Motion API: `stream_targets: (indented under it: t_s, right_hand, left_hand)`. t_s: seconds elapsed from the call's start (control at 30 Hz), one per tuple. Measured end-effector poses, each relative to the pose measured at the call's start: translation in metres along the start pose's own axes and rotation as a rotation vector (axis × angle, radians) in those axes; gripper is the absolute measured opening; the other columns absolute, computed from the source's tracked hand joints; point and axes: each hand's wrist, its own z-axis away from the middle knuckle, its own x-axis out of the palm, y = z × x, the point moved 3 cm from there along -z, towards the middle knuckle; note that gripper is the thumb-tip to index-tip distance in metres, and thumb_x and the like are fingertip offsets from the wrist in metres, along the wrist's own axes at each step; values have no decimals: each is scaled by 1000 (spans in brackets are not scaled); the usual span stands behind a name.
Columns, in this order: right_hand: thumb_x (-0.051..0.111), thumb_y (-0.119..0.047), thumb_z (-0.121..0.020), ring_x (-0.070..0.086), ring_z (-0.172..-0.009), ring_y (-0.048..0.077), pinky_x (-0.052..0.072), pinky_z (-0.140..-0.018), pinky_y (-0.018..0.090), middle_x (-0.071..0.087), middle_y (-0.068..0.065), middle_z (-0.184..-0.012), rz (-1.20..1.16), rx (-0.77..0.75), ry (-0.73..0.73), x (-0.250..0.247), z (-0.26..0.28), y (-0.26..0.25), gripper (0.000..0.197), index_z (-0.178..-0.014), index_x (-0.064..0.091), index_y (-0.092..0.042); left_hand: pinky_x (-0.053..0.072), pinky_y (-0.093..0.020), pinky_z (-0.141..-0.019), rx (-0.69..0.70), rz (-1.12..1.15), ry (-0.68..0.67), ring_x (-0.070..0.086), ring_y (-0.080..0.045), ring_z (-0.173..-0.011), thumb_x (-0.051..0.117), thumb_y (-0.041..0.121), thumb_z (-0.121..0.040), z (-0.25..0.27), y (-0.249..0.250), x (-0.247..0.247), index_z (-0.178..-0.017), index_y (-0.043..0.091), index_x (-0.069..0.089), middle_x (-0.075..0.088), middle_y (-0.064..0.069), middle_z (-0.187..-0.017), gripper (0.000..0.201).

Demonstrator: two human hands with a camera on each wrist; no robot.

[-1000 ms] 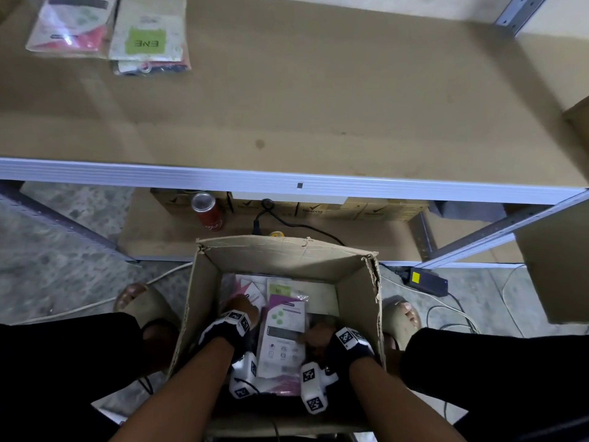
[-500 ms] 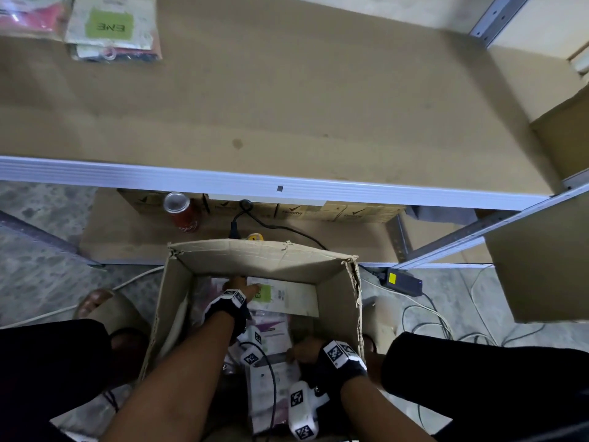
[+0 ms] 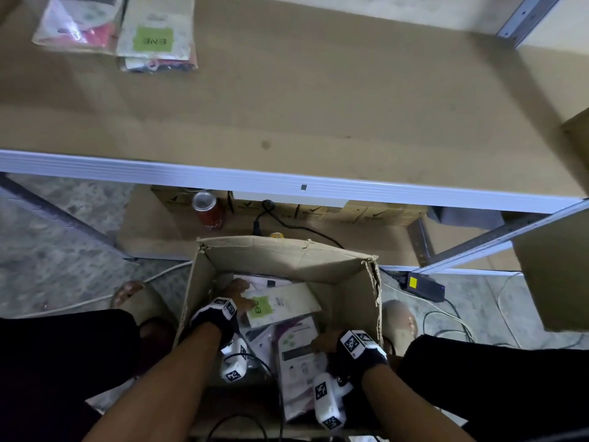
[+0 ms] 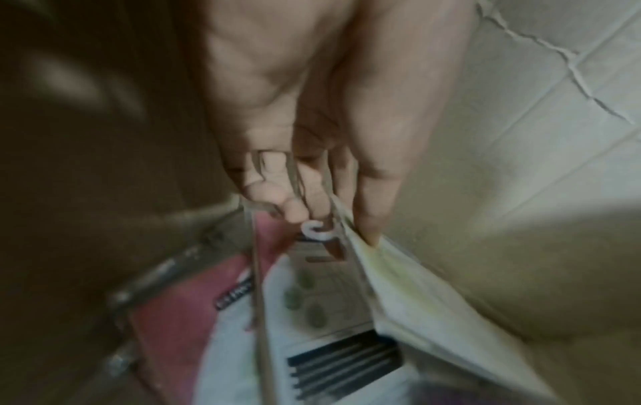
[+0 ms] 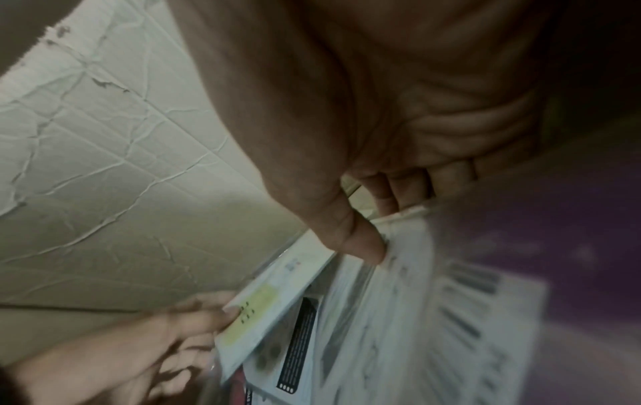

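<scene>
An open cardboard box (image 3: pixel 287 260) stands on the floor between my legs, with several flat retail packets in it. My left hand (image 3: pixel 245 295) is at the far side of the box. It pinches the top edge of a beige packet with a green label (image 3: pixel 280 306), thumb on its front (image 4: pixel 367 227). A white packet with green dots (image 4: pixel 322 296) and a pink one (image 4: pixel 173 315) lie behind it. My right hand (image 3: pixel 318 342) pinches the edge of a white and purple packet (image 3: pixel 296 355) between thumb and fingers (image 5: pixel 381 233).
A brown shelf board (image 3: pixel 318 106) with a white metal front rail (image 3: pixel 223 180) runs above the box. Two piles of packets (image 3: pixel 153 36) lie at its far left. Under it stand a red can (image 3: pixel 208 215), small cartons and a black cable. A power adapter (image 3: pixel 424 287) lies on the right.
My left hand has gone from the near left of the box to its far side and taken hold of the beige green-label packet. My right hand keeps its hold on the white and purple packet.
</scene>
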Motion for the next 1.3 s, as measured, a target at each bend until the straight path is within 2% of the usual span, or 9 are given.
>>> stream_targets:
  t_s: [0.13,0.3,0.4,0.5,0.77,0.87,1.07,1.2,1.3]
  right_hand:
    - [49,-10,-100,35,-141,21,24,-114,24,35,8,-155,27,28,20,-6,0,4,47,-146,42,-12]
    - [48,-20,-101,37,-141,23,32,-110,27,37,6,-154,-129,99,148,-8,-11,13,49,-148,39,-11]
    - [43,-29,-103,37,-140,27,32,-115,36,34,8,-155,-168,156,219,-14,-13,14,48,-149,37,-17]
    - [56,-36,-94,44,-136,30,38,-108,34,40,12,-151,-143,221,312,-27,-17,16,62,-148,37,-12]
    - [61,-32,-91,49,-130,30,39,-88,27,45,15,-146,-208,256,288,-38,-23,18,64,-146,37,-8]
    - [60,-32,-92,51,-127,30,37,-83,26,49,13,-142,-213,273,274,-37,-23,18,57,-141,44,-8]
    - [59,-34,-92,51,-127,32,43,-89,31,49,14,-142,-185,255,257,-41,-22,8,58,-141,44,-7]
    - [59,-37,-91,50,-130,30,42,-100,34,47,10,-146,-167,185,342,-45,-21,6,59,-143,42,-16]
    - [62,-32,-90,44,-135,30,38,-107,34,43,7,-150,-165,92,378,-51,-19,-1,66,-149,36,-21]
  left_hand:
    - [39,-32,-111,32,-145,-69,42,-25,-139,75,26,-83,11,-8,4,-155,12,26,39,-10,-155,88]
    - [52,-22,-83,18,-284,-134,66,-25,-111,82,32,-72,29,-9,19,-132,3,57,64,-10,-127,72]
    - [49,-29,-92,-1,-353,-133,62,-29,-116,71,34,-85,41,-14,30,-131,6,58,62,-12,-131,56]
    - [46,-33,-98,-56,-410,-134,57,-30,-122,51,27,-99,50,-20,42,-130,3,58,56,-17,-137,40]
    - [40,-40,-109,-105,-275,-188,45,-29,-135,66,51,-87,52,-30,54,-150,22,36,43,-9,-151,76]
    - [38,-39,-111,-110,-339,-189,44,-27,-137,61,51,-91,49,-32,62,-149,18,39,42,-10,-152,71]
    - [42,-38,-108,-111,-243,-71,50,-30,-132,56,40,-96,48,-33,59,-148,8,39,47,-16,-147,63]
    - [51,-39,-100,-155,-81,-105,60,-28,-122,69,31,-90,49,-28,52,-135,2,55,59,-16,-137,56]
    - [57,-24,-81,-158,109,-145,66,-26,-110,69,14,-88,50,-18,46,-132,-4,57,62,-19,-131,48]
